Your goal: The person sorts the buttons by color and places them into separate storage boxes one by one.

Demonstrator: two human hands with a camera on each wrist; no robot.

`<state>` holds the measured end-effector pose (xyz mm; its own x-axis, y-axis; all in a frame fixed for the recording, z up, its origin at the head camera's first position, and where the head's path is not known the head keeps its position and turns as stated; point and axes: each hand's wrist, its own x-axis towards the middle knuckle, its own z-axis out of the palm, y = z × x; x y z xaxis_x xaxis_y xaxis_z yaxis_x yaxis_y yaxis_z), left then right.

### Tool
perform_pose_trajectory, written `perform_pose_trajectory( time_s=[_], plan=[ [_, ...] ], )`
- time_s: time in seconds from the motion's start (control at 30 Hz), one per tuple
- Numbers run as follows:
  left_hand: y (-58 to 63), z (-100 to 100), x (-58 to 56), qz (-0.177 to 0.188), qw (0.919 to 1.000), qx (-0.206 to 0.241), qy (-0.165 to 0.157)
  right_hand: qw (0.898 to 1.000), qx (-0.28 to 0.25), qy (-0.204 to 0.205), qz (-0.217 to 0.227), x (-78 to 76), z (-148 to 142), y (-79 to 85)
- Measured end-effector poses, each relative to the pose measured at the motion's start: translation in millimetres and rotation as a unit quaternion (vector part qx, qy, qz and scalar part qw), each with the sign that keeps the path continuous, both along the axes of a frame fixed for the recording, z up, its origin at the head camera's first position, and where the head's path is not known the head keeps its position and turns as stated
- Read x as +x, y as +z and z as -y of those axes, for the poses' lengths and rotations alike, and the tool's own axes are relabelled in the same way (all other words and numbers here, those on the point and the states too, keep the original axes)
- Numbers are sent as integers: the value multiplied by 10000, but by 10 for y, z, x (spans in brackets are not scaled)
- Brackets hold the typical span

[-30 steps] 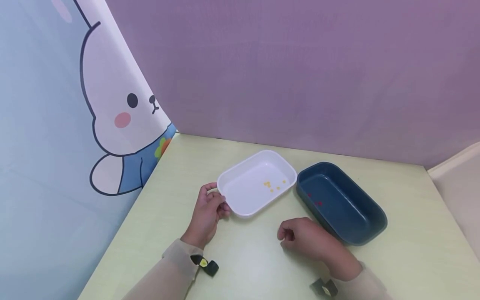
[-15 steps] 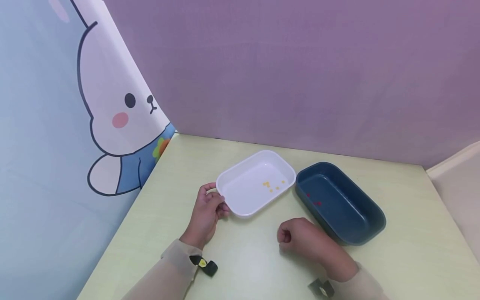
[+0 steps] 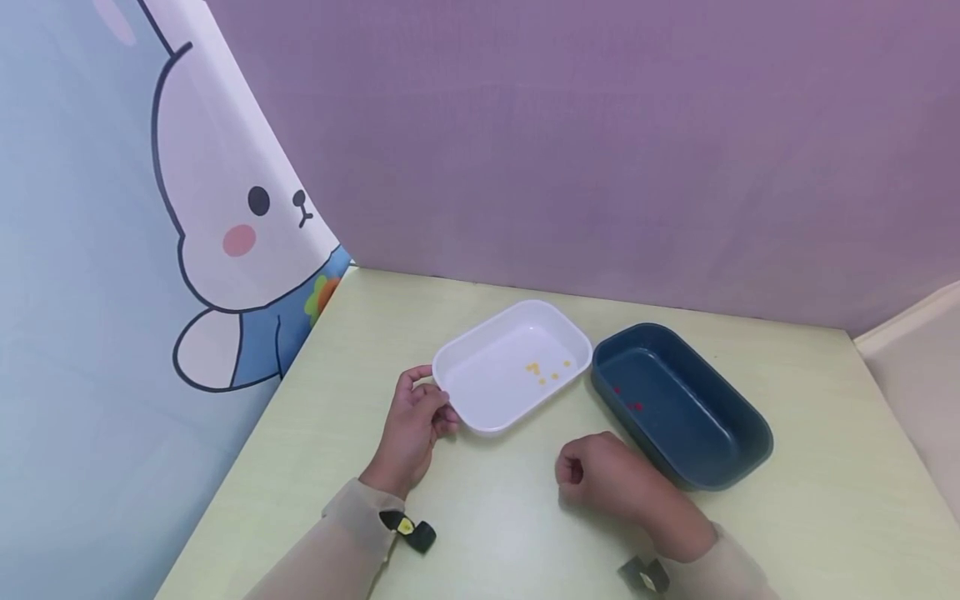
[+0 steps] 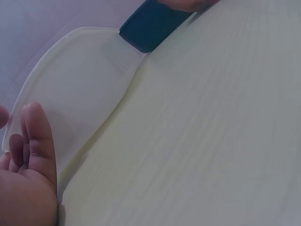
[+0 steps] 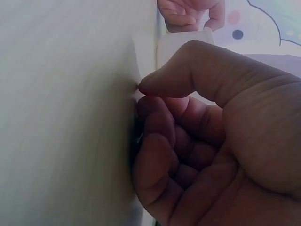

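Observation:
At the near left corner of a white rectangular tray point(image 3: 487, 379), my left hand point(image 3: 408, 425) holds the rim, thumb over it and fingers along the outside. Several small yellow pieces point(image 3: 534, 367) lie on the tray's floor. My right hand point(image 3: 611, 479) rests low over the table, its fingers curled in and the thumb tip close to the index finger. In the right wrist view the thumb point(image 5: 169, 77) reaches the table surface; a tiny dark speck shows at its tip, too small to identify. Beside that hand stands a deep dark blue tray point(image 3: 720, 417) with a few red pieces point(image 3: 638, 407) inside.
Both trays stand close together, corner to corner, on a pale yellow table point(image 3: 360, 333). A purple wall panel point(image 3: 562, 150) rises behind the table. On the left hangs a light blue sheet with a cartoon rabbit point(image 3: 247, 183); a pale panel point(image 3: 922, 375) borders the right side.
The right hand's thumb and index finger have drawn a little closer together since a second ago. My left hand and both trays stay in place.

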<state>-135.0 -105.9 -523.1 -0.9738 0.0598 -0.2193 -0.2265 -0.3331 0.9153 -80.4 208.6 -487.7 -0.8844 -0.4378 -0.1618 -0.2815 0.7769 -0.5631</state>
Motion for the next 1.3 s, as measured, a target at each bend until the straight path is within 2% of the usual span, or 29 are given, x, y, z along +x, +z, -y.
perform_pose_trajectory(
  time_s=[0.17,0.3,0.63,1.03,1.3],
  plan=[
    [-21,2,-11,34,10000,-9,18,9997,24,-63,-216,-15,-22,-8],
    [-20,-9,-8,31,10000,12,36,9998,-53,-84,-170,-16,-30,35],
    [9,-5,7,114,9999,-58,62,9991,-275,-308,-12,-36,-57,284],
    [25,36,12,71,9999,-87,14,9976,-484,-489,66,-128,-168,540],
    [44,46,20,38,10000,-47,-27,9945,-761,-702,169,-227,-354,728]
  ],
)
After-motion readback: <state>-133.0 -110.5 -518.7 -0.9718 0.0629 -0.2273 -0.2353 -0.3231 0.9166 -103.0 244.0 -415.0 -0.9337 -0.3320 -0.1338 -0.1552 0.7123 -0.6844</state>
